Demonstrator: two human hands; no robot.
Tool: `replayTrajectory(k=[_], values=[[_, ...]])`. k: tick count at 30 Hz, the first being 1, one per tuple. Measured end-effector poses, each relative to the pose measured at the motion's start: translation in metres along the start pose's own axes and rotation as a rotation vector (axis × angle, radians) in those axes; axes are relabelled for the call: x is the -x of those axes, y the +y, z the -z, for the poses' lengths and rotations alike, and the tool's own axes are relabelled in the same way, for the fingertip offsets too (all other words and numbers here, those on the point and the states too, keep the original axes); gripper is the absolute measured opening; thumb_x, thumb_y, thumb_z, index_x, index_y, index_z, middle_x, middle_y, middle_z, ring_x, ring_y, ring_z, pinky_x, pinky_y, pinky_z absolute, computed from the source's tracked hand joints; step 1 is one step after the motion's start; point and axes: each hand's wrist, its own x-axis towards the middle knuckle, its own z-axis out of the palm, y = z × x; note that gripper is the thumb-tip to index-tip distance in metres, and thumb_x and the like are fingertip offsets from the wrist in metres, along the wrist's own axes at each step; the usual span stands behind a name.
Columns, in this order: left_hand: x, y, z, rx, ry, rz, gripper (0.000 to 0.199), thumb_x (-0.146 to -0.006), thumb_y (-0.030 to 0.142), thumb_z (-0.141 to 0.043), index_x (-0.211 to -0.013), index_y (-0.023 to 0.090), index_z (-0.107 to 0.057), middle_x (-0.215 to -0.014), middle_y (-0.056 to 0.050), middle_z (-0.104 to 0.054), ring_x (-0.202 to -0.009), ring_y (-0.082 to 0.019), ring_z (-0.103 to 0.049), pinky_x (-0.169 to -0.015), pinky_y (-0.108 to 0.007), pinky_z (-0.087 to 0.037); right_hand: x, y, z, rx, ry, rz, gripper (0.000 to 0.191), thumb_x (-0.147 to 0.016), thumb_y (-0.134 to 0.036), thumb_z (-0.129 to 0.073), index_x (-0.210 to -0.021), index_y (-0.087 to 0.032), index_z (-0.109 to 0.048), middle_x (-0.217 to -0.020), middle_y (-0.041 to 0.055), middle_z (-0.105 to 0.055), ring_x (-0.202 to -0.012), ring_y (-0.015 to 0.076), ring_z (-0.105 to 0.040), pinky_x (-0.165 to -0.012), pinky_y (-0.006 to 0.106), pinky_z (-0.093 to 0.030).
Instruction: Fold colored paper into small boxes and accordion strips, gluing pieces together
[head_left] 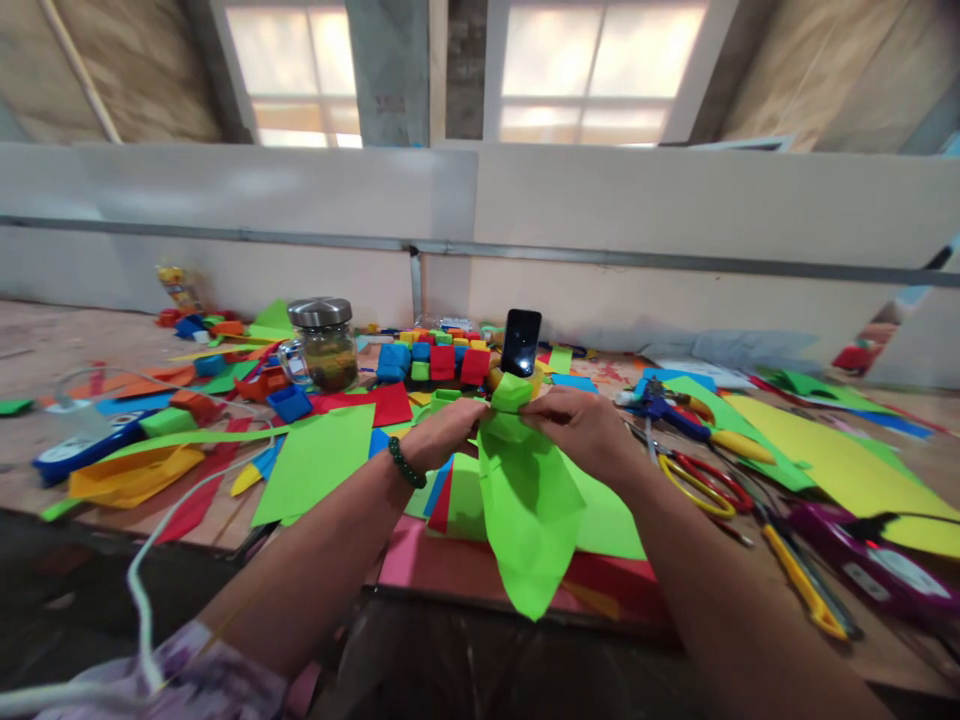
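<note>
A bright green folded paper piece (529, 510) hangs over the table's front edge, narrow and folded at its top and wide and leaf-like below. My left hand (448, 435) pinches its upper left side; a dark beaded bracelet is on that wrist. On the upper right side, my right hand (574, 425) is closed on the same paper, thumb and fingers together. Under and beside it lie green sheets (607, 505) over red and pink paper. Another green sheet (319, 460) lies left of my left forearm.
Behind the hands are folded paper blocks (442, 362), a phone (520, 342) and a lidded glass jar (322, 345). Pliers (675, 415), scissors (697, 485), a yellow cutter (806, 585) and a purple device (877, 560) lie right. A white cable (135, 570) runs at left.
</note>
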Motion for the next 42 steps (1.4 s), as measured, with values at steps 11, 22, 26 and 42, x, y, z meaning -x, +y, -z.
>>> replayTrajectory(k=[11, 22, 26, 42], values=[[-0.009, -0.009, 0.004, 0.09, -0.002, 0.155, 0.007, -0.068, 0.023, -0.052, -0.068, 0.016, -0.054, -0.059, 0.001, -0.059, -0.055, -0.012, -0.059, -0.053, -0.022, -0.047, -0.001, 0.013, -0.002, -0.181, -0.173, -0.008, 0.013, -0.076, -0.017, -0.059, -0.078, -0.018, -0.072, -0.075, 0.0019, -0.071, -0.066, 0.0152, -0.061, -0.062, 0.027, -0.045], [-0.01, -0.009, 0.005, 0.156, -0.089, 0.17, 0.014, -0.071, 0.024, -0.051, -0.075, 0.014, -0.059, -0.065, -0.004, -0.066, -0.057, -0.015, -0.064, -0.057, -0.025, -0.049, -0.005, 0.021, 0.004, -0.329, -0.254, 0.009, 0.014, -0.077, -0.026, -0.061, -0.077, -0.017, -0.071, -0.074, 0.0023, -0.071, -0.066, 0.0146, -0.063, -0.063, 0.027, -0.048], [-0.008, -0.007, 0.003, 0.147, -0.09, 0.159, 0.016, -0.071, 0.028, -0.053, -0.074, 0.013, -0.06, -0.068, -0.004, -0.067, -0.059, -0.015, -0.063, -0.061, -0.027, -0.049, -0.004, 0.022, 0.005, -0.341, -0.248, 0.004, 0.014, -0.077, -0.028, -0.063, -0.079, -0.018, -0.073, -0.075, 0.0023, -0.072, -0.067, 0.0155, -0.064, -0.062, 0.028, -0.05], [-0.009, -0.014, 0.006, 0.153, -0.115, -0.054, 0.018, -0.071, 0.034, -0.06, -0.072, 0.016, -0.059, -0.068, 0.0, -0.063, -0.068, -0.013, -0.061, -0.064, -0.023, -0.046, 0.003, 0.014, 0.007, -0.096, -0.064, 0.096, 0.021, -0.079, -0.016, -0.057, -0.088, -0.022, -0.075, -0.083, 0.0017, -0.073, -0.076, 0.0173, -0.064, -0.067, 0.028, -0.048]])
